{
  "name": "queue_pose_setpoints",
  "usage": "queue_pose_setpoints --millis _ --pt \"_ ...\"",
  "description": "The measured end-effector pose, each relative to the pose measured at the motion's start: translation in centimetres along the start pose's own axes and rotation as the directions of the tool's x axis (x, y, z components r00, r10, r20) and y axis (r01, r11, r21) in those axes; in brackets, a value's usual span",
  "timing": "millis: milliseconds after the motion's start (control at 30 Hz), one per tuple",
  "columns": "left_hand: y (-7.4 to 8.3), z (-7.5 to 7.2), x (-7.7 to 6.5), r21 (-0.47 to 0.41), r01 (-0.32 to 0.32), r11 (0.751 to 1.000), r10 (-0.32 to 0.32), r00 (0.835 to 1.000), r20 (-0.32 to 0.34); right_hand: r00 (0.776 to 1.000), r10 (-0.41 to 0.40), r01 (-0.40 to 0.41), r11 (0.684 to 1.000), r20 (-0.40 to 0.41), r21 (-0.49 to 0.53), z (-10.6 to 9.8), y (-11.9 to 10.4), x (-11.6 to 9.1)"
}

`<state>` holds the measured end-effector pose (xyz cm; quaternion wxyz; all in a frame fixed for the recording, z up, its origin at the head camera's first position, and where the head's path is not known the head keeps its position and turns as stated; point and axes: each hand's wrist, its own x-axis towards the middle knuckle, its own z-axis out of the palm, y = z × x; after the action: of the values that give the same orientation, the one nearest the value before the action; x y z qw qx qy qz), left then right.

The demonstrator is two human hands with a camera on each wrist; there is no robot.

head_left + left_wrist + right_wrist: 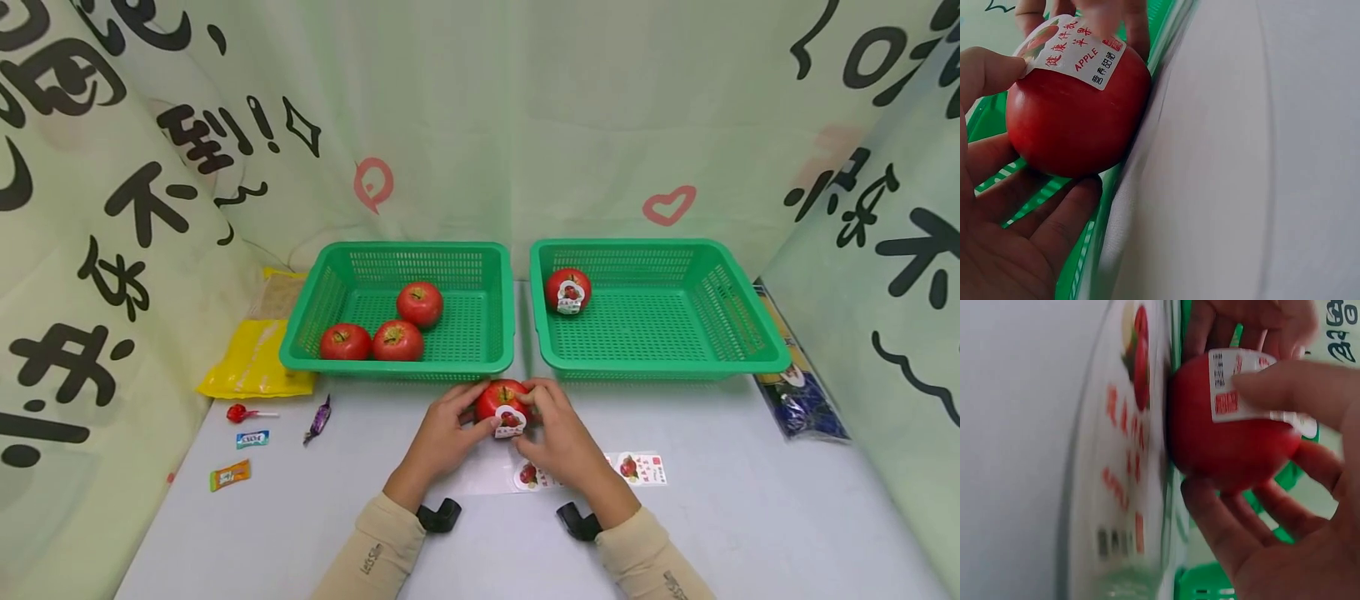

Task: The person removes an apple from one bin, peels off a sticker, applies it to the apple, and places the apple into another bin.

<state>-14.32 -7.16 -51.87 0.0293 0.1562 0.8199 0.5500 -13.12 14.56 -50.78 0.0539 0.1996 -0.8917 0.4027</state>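
Note:
A red apple (495,397) rests near the table's middle, just in front of the two green baskets. On its near side is a white printed sticker (510,422), lettered APPLE in the left wrist view. My left hand (447,429) holds the apple from the left, its thumb at the sticker's edge and its fingers curled beneath and behind. From the right, my right hand (558,433) grips the same apple, the thumb (1297,387) lying over the sticker. Below the hands lies a strip of similar stickers (641,468), partly covered by the right hand and forearm.
The left green basket (397,367) contains three red apples. A stickered apple (567,292) sits in the right green basket (667,367). At left are a yellow bag (258,358), a lollipop (238,413) and several wrapped sweets. A dark packet (802,400) lies at right.

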Motion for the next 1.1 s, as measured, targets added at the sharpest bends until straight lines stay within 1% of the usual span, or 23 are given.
queue_pose_setpoints --millis 133,267,467,567,767,833,900,1000,1100 --pt "-0.1 0.1 0.0 0.008 -0.003 1.0 0.003 1.0 0.001 0.999 -0.002 -0.006 0.988 0.048 0.157 -0.6 0.4 -0.2" --pt "-0.2 0.1 0.0 0.027 -0.008 1.0 0.008 1.0 0.01 0.999 -0.011 0.0 0.973 0.049 0.232 -0.9 0.7 0.0" --pt "-0.1 0.0 0.0 0.051 -0.028 0.998 0.027 0.999 0.018 0.999 -0.039 0.031 0.962 0.024 0.271 -1.2 0.8 0.0" --pt "0.0 0.0 0.0 0.075 -0.039 0.996 0.037 0.999 0.029 0.998 -0.053 0.045 0.962 0.021 0.27 -1.1 0.9 0.0" --pt "0.0 0.1 0.1 0.125 -0.065 0.99 0.061 0.997 0.036 0.999 -0.046 0.042 0.966 0.01 0.256 -1.0 0.8 0.0" --pt "-0.1 0.2 0.1 0.148 -0.064 0.987 0.059 0.998 0.035 0.999 -0.045 0.041 0.966 0.009 0.256 -0.9 0.9 0.0" --pt "0.0 0.3 0.1 0.179 -0.048 0.983 0.042 0.998 0.035 0.999 -0.045 0.041 0.967 0.008 0.251 -0.8 0.9 0.0" --pt "0.0 0.5 0.0 0.235 -0.033 0.971 0.026 0.999 0.031 0.999 -0.04 0.035 0.969 0.013 0.244 -0.7 1.0 0.1" --pt "0.1 0.6 0.0 0.281 -0.033 0.959 0.028 0.999 0.022 0.999 -0.036 0.031 0.973 0.016 0.228 -0.7 0.9 0.0"
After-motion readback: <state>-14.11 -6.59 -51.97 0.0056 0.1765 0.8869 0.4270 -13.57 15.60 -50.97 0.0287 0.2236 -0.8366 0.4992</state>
